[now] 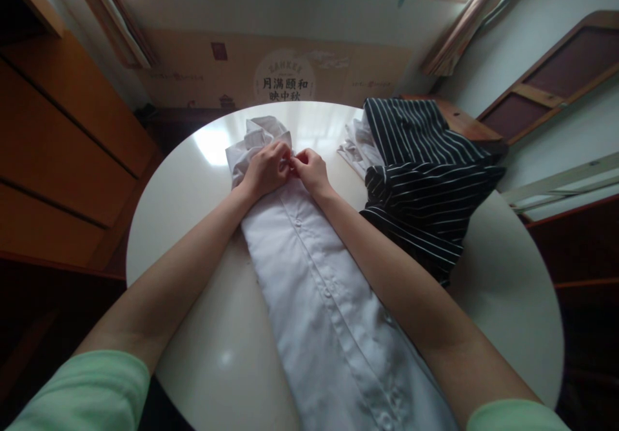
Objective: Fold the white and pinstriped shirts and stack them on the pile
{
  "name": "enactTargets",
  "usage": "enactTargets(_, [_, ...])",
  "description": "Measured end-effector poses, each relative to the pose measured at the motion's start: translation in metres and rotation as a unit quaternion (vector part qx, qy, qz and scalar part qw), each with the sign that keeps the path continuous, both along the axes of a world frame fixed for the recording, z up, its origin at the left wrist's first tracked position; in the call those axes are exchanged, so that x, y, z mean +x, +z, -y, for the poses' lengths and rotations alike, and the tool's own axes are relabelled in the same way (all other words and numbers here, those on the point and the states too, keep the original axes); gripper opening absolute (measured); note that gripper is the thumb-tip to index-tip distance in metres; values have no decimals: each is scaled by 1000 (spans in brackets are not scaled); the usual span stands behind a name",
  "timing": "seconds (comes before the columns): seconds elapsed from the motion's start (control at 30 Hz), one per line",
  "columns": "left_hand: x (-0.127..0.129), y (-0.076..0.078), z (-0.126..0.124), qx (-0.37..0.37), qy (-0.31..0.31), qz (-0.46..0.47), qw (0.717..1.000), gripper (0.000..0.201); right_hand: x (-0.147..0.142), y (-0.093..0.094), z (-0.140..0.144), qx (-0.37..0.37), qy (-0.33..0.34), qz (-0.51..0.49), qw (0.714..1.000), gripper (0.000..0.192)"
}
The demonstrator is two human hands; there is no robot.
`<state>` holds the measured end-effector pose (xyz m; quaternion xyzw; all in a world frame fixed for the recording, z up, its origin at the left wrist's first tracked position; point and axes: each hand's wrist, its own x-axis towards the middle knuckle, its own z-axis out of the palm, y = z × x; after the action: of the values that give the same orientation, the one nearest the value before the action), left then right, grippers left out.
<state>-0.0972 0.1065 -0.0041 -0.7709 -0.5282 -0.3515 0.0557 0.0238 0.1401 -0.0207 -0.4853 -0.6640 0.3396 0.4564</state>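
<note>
A white button-up shirt lies lengthwise on the round white table, its row of buttons running from the near edge up to the far end. Up there, where the cloth bunches, both hands meet over the button strip. My left hand is closed with its fingers pinching the shirt. Close against it, my right hand pinches the same spot, thumb and fingertips together. The exact bit of cloth or button between the fingertips is too small to make out.
On the table's right side a black garment with white stripes lies in a heap, beside a crumpled white cloth. Behind the table a printed cardboard panel leans below the window. A wooden cabinet stands at the left.
</note>
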Motion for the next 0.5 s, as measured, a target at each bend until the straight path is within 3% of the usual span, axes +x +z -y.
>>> enactTargets(0.5, [-1,-1,0,-4,-3,-1,1000,15,0,1,1,0,3,-3,1000,18])
